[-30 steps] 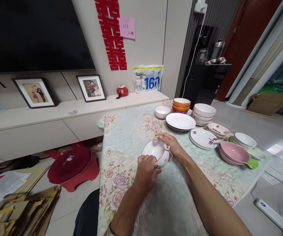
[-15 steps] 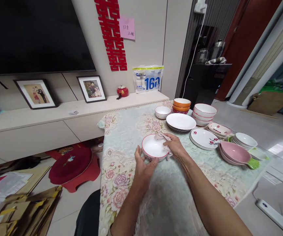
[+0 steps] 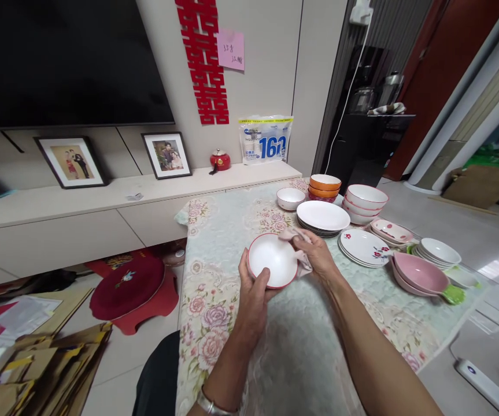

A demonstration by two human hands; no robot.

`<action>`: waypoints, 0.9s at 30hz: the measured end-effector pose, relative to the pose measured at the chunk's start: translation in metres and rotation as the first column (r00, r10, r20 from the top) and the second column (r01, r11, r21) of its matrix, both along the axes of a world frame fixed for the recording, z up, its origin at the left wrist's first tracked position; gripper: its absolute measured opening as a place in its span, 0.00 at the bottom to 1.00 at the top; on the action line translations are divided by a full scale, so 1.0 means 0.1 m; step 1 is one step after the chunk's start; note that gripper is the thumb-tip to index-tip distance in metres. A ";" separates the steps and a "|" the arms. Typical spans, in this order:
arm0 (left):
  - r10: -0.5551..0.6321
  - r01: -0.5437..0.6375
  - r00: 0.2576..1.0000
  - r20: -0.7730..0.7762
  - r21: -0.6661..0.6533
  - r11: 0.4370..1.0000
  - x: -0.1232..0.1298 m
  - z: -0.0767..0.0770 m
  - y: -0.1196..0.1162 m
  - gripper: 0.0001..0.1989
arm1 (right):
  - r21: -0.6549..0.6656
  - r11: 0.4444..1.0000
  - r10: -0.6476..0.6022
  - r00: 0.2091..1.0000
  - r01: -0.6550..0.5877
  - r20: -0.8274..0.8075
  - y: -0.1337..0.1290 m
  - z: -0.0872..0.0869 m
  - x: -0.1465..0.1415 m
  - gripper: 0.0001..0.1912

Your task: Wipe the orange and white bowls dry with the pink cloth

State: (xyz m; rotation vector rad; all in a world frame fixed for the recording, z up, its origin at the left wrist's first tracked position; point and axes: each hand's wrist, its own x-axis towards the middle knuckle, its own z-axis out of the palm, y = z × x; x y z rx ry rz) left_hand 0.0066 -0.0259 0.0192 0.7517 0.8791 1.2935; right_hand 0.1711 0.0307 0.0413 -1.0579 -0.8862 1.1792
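A white bowl (image 3: 270, 257) with a red rim is tilted toward me over the near part of the table. My left hand (image 3: 253, 292) grips its lower left side, thumb over the rim and fingers behind. In my right hand (image 3: 318, 257) is a pale pink cloth (image 3: 303, 263), bunched at the bowl's right edge. Beyond the bowl stand a small white bowl (image 3: 291, 199) and a stack of white plates (image 3: 322, 215). Right of my right hand lie the flower-patterned plates (image 3: 364, 247).
Orange bowls (image 3: 325, 184), red-rimmed white bowls (image 3: 366, 197), pink dishes (image 3: 420, 271) and small white bowls (image 3: 440, 251) fill the right side of the floral tablecloth (image 3: 214, 318). A red stool (image 3: 130, 289) stands left of the table. A power strip (image 3: 487, 384) lies on the floor.
My left hand has tipped the bowl toward me, its thumb now over the rim. The right hand with the cloth has stayed at the bowl's right edge. The view has shifted slightly left.
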 end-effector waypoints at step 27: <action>0.185 -0.055 0.920 -0.345 0.355 0.933 -0.02 -0.08 0.04 0.37 | 0.359 0.803 -0.129 0.449 -0.476 0.884 -0.17 -0.20 -0.45 0.08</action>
